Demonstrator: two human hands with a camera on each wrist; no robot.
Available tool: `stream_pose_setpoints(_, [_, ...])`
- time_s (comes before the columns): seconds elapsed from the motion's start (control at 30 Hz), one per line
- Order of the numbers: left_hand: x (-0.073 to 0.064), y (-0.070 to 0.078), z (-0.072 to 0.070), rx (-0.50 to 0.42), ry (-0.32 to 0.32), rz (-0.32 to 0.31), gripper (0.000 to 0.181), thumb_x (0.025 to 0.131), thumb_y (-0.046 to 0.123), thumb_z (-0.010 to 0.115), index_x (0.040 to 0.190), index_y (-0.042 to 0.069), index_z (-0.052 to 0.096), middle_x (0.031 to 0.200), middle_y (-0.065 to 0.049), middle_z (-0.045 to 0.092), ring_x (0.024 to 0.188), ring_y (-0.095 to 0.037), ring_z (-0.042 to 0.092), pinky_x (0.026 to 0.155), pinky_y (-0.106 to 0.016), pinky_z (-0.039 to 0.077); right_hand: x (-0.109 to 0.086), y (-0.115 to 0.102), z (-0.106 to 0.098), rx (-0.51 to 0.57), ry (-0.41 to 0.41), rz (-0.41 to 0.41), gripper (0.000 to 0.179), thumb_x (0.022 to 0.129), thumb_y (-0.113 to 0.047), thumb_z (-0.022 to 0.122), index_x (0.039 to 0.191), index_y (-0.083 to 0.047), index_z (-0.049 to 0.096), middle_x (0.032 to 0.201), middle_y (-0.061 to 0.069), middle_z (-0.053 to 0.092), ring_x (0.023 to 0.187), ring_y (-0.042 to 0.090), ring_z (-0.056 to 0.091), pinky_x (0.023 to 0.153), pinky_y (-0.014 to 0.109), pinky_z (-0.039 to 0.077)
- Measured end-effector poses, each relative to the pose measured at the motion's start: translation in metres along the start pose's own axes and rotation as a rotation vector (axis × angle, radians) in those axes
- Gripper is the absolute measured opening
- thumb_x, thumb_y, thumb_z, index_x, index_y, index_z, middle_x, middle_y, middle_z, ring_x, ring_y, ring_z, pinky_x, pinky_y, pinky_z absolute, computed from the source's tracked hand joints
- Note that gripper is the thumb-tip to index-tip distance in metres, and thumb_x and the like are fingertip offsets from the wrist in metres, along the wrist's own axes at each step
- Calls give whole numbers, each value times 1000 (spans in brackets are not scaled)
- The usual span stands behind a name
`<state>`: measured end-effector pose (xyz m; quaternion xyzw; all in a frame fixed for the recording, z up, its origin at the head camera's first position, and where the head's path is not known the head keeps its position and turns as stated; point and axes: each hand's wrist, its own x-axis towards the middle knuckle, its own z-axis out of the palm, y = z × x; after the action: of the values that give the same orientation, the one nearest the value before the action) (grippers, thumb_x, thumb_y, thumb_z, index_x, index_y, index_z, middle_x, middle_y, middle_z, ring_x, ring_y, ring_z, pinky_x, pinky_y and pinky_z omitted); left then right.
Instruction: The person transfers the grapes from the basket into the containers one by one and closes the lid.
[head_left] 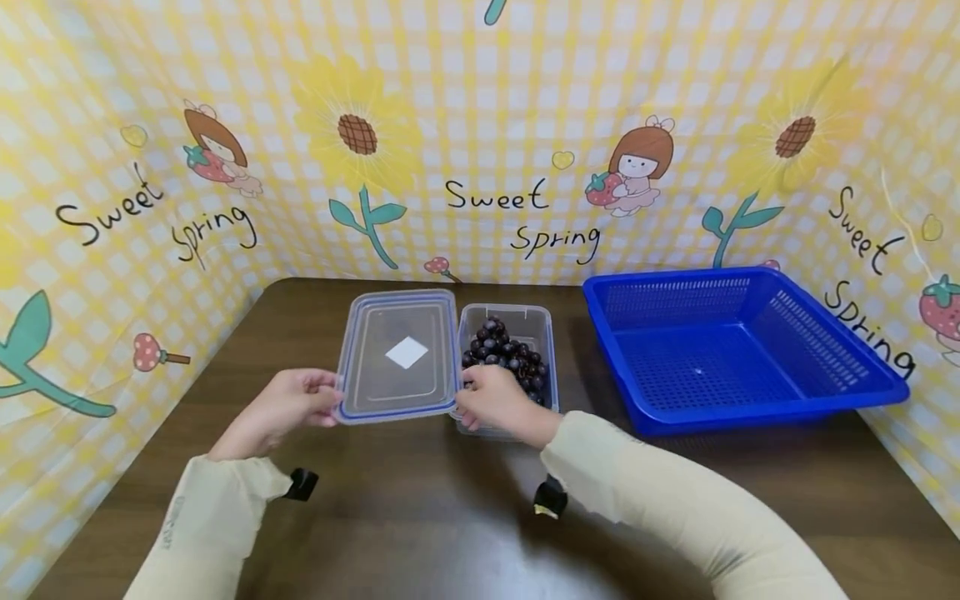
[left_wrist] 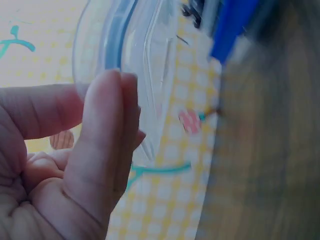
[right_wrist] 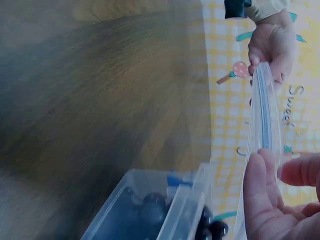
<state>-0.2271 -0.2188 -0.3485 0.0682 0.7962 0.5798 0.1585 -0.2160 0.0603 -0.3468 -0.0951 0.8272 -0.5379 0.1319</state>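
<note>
A clear plastic lid (head_left: 367, 358) with a blue seal and a white diamond sticker is held up between both hands. My left hand (head_left: 296, 404) pinches its lower left edge, thumb against fingers, as the left wrist view shows closely. At the lower right corner my right hand (head_left: 498, 404) pinches the same lid. Just right of the lid stands a clear container (head_left: 553, 358) holding dark grapes (head_left: 517, 354). The right hand covers part of the container's near side. In the right wrist view the lid's edge (right_wrist: 265, 115) runs from one hand to the other, above the container wall (right_wrist: 190, 210).
On the right side of the table stands a blue plastic basket (head_left: 637, 400) with slotted walls. The brown wooden table (head_left: 375, 533) is bordered by a yellow checked cloth backdrop (head_left: 487, 108). Black wrist devices (head_left: 551, 497) hang under both sleeves.
</note>
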Motion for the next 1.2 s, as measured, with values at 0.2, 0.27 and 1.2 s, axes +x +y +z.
stream_pose_setpoints(0.2, [24, 16, 33, -117, -51, 42, 37, 93, -7, 52, 122, -28, 41, 84, -6, 68, 64, -9, 64, 61, -22, 55, -17, 8, -40, -15, 88, 5, 37, 88, 3, 53, 123, 13, 55, 77, 19, 67, 57, 15, 63, 58, 31, 57])
stream_pose_setpoints(0.27, [26, 21, 40, -151, -66, 53, 39, 93, -6, 53, 123, -27, 40, 84, -5, 68, 64, -9, 64, 61, -22, 55, -22, 13, -49, -12, 104, -1, 37, 88, 2, 53, 124, 12, 55, 76, 17, 67, 58, 15, 63, 58, 31, 57])
stream_pose_setpoints(1.2, [14, 73, 88, -406, -198, 149, 54, 94, -4, 48, 141, -17, 27, 86, 1, 69, 71, -7, 67, 66, -19, 55, -26, 54, -115, -520, 684, -918, 34, 80, -6, 77, 108, 9, 67, 110, 23, 66, 99, 37, 64, 82, 46, 53])
